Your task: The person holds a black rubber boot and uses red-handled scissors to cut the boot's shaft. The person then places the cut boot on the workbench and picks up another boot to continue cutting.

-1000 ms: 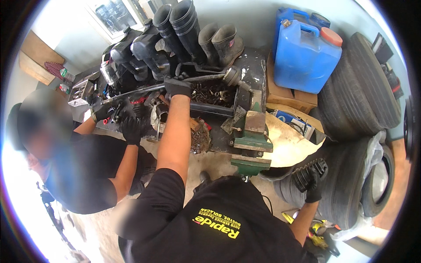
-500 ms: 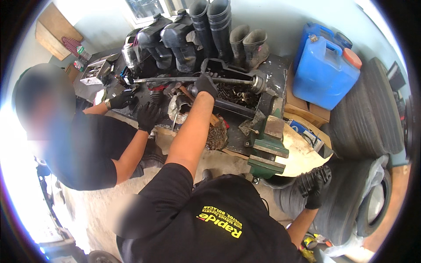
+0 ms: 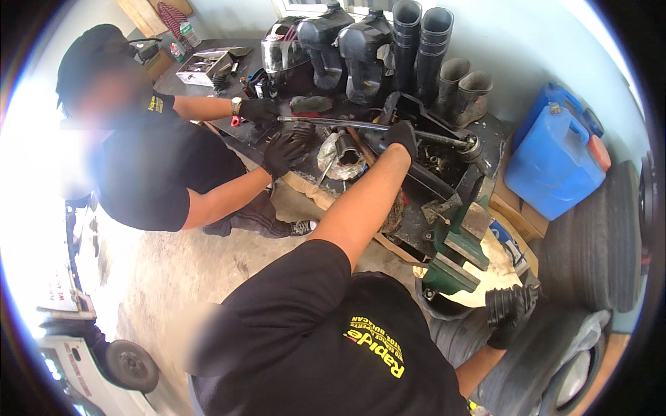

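Fingers of the left hand [image 3: 400, 139], black-gloved, are curled over a long metal shaft [image 3: 347, 123] partway along its length, with little gap left around it; the fingertips are hidden. Fingers of the right hand [image 3: 512, 315], likewise gloved, are bent around a black ribbed rubber sleeve [image 3: 497, 306], held low at the person's right, well apart from the shaft. The shaft lies across the picture above the workbench [image 3: 505, 132], its thick joint [image 3: 473, 148] at the right end, over the edge of a black parts tray [image 3: 424, 182]; whether joint and tray touch cannot be told. Its narrow tip points toward a co-worker's upper hand [image 3: 258, 111] and lies just beside it; the co-worker's lower hand [image 3: 281, 155] is near the bench edge.

Likely hazards: the joint, presumably the heavier end, could drag the shaft down into the tray if the single grip slackened or the glove proved greasy. A turn of the left wrist could swing the tip into the co-worker's fingers. Nearer the person, a green vise [image 3: 451, 274] stands between the two hands; the sleeve could snag on its edges if carried across too low.
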`<state>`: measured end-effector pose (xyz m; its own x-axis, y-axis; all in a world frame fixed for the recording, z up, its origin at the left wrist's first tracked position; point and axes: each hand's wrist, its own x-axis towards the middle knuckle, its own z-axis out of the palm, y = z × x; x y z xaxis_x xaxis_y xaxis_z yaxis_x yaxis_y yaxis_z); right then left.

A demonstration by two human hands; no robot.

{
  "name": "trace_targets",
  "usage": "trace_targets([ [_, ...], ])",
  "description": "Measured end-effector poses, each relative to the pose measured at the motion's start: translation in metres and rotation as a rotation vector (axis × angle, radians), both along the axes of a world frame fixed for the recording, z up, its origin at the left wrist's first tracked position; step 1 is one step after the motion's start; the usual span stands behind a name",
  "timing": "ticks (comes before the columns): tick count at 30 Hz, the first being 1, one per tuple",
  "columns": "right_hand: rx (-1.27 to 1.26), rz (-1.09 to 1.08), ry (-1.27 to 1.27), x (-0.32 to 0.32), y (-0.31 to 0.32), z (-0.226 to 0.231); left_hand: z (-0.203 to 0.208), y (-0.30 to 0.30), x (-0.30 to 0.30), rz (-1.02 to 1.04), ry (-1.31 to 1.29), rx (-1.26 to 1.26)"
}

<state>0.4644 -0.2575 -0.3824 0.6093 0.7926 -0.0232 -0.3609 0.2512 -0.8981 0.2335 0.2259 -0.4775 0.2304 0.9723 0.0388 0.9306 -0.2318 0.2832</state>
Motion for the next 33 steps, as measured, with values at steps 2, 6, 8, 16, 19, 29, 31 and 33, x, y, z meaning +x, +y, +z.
trace_targets([
  [2, -0.085, -0.205, -0.103, -0.002, -0.003, -0.002, -0.006, 0.003, -0.002, -0.006, -0.113, -0.024],
  [6, -0.089, -0.173, -0.17, -0.007, -0.011, -0.002, -0.002, -0.004, -0.009, -0.034, -0.3, -0.001],
  [8, -0.154, -0.193, -0.15, -0.009, -0.016, 0.006, 0.007, -0.02, -0.016, -0.033, -0.422, 0.021],
  [16, 0.414, 0.001, 0.108, -0.014, 0.02, 0.061, 0.039, -0.092, -0.045, -0.024, -1.509, -0.597],
  [19, 0.326, -0.027, 0.218, -0.027, 0.048, 0.063, 0.037, -0.124, -0.072, 0.234, -1.867, -0.694],
  [29, 0.25, 0.645, 0.445, -0.154, 0.122, 0.049, 0.015, -0.322, -0.275, 0.191, -1.642, -0.65],
  [31, 0.297, 0.968, 0.552, -0.215, 0.132, 0.041, 0.037, -0.365, -0.316, 0.149, -1.582, -0.658],
  [33, 0.098, 1.044, 0.201, -0.283, 0.129, 0.037, 0.059, -0.398, -0.356, 0.163, -1.633, -0.664],
])
